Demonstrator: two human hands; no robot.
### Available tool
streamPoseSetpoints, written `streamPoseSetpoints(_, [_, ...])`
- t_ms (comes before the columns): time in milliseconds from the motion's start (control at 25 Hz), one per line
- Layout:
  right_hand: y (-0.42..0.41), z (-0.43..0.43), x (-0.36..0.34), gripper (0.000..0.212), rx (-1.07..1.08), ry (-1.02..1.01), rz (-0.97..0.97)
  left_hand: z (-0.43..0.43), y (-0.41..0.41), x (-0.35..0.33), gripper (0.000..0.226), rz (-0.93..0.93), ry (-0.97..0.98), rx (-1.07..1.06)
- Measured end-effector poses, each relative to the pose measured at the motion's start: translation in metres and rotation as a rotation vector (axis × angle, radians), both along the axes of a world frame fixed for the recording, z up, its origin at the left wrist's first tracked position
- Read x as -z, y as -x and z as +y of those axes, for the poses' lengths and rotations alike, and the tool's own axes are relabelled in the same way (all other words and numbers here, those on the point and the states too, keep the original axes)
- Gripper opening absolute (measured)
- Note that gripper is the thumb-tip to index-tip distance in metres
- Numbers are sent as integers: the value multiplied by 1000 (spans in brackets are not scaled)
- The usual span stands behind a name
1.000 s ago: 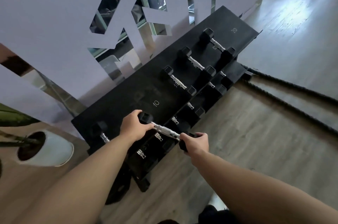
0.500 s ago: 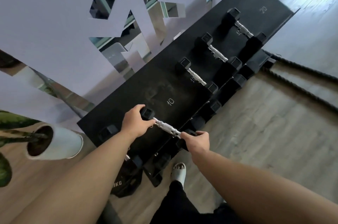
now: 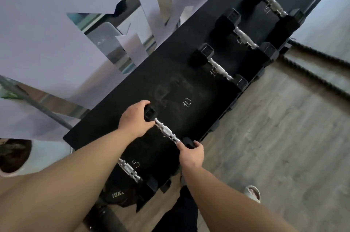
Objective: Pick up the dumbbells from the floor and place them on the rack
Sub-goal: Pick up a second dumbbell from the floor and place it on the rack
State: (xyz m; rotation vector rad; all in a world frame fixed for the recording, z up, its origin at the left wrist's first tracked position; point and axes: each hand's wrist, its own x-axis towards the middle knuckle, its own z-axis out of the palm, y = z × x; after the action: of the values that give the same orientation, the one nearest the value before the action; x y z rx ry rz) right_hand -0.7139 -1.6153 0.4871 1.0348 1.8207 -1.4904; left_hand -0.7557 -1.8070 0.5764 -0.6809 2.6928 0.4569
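Note:
A black dumbbell (image 3: 166,131) with a knurled chrome handle lies across the top shelf of the black rack (image 3: 189,72), just left of the chalked "10". My left hand (image 3: 135,120) grips its far head. My right hand (image 3: 191,153) wraps its near head at the shelf's front edge. Three more dumbbells (image 3: 219,69) (image 3: 245,39) (image 3: 274,5) rest further along the shelf to the right. Another dumbbell (image 3: 129,171) sits near the "5" mark, partly hidden by my left forearm.
A white plant pot (image 3: 22,158) stands on the floor at the left. A black 10 kg weight (image 3: 117,195) lies below the rack's near end. Thick ropes (image 3: 318,61) run along the wooden floor at the right. My sandalled foot (image 3: 252,193) is beside the rack.
My view has moved closer and higher over the rack. Both hands keep their hold on the dumbbell, which has settled onto the top shelf beside the "10".

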Motion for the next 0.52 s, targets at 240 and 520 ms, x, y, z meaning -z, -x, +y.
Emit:
streamPoseSetpoints(240, [-9,-24,24,76,-63,-152,20,-24,-14,41,80,-2,-40,-57])
streamPoseSetpoints(520, [-10,-31,37,54,-236,-261,-26,-34,-19,66,78,24,-101,-84])
